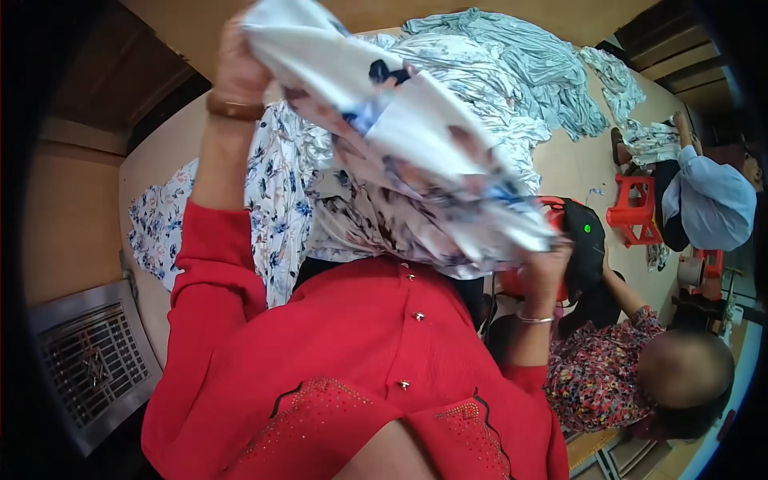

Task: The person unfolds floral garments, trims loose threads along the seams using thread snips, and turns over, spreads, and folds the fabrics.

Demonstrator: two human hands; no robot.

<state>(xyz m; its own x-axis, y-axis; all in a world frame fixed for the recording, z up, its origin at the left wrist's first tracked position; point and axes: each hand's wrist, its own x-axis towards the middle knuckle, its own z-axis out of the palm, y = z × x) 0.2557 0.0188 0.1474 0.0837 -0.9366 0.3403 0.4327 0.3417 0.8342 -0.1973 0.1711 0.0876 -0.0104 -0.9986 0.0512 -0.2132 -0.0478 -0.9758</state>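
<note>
A white floral cloth [432,128] is stretched in the air between my two hands, blurred by motion. My left hand [242,68], raised high at the upper left, has its fingers closed on one end of the cloth. Lower down at the right, my right hand [550,264] grips the other end near its edge. More floral fabric [352,216] with brownish flowers lies bunched over my lap, below the stretched piece. White fabric with blue flowers [276,192] spreads beside it to the left.
Pale green fabric [520,64] lies heaped on the floor beyond. A person in a flowered top [600,372] sits close on my right, by a black bag [582,248]. Farther right are a red plastic stool [634,212] and another person in light blue [716,200].
</note>
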